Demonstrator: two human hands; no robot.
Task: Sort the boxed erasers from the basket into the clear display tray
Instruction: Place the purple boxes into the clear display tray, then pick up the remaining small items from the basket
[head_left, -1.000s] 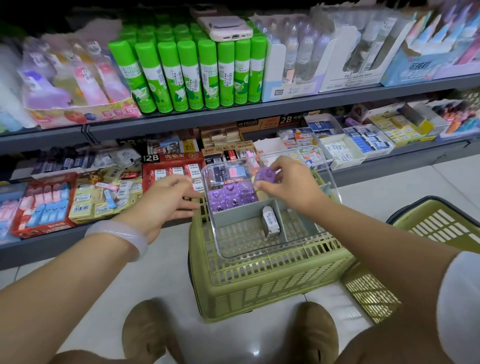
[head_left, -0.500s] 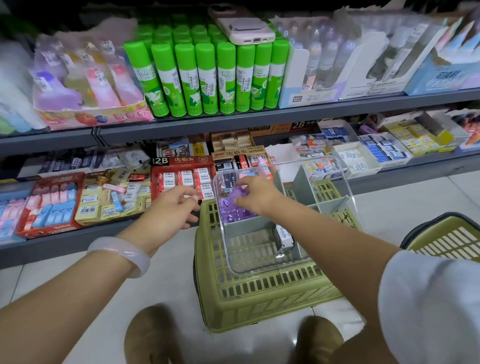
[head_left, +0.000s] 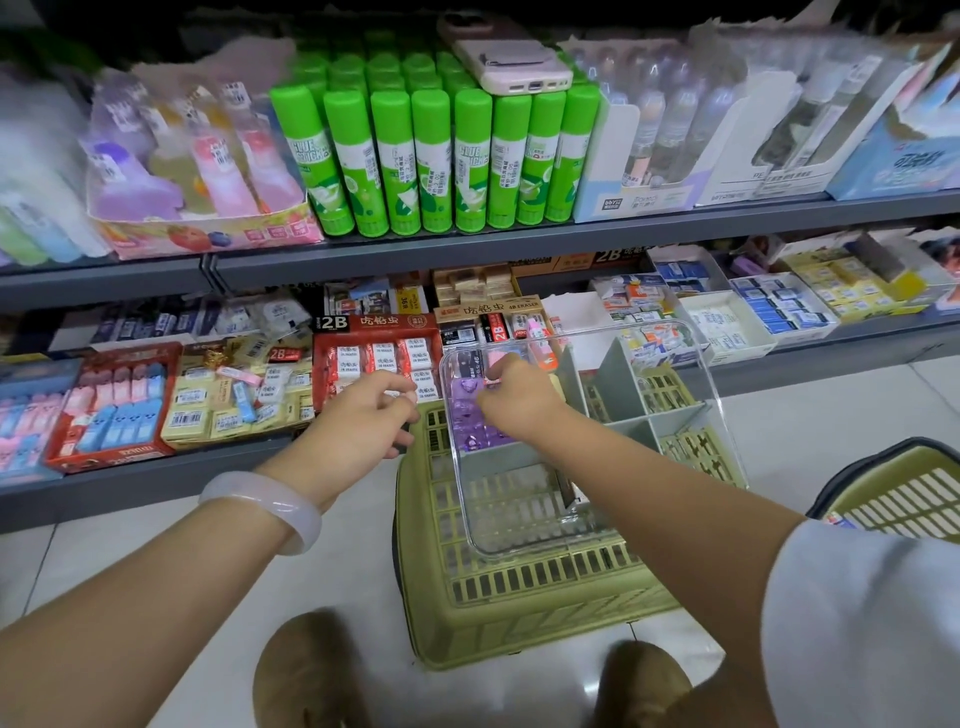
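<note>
Clear display tray (head_left: 597, 525), atop the upturned green basket (head_left: 519, 623): your right hand (head_left: 519, 402) fingers curled among the purple boxed erasers (head_left: 470, 415) in its far-left compartment, grip unclear; left hand (head_left: 358, 421), loosely curled, empty, just left of it.

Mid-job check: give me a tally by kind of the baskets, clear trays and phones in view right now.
Green baskets: 2, one under the tray, one at the right edge
Clear tray: 1
Phone: 1, lying on the glue sticks
Total: 4
</note>
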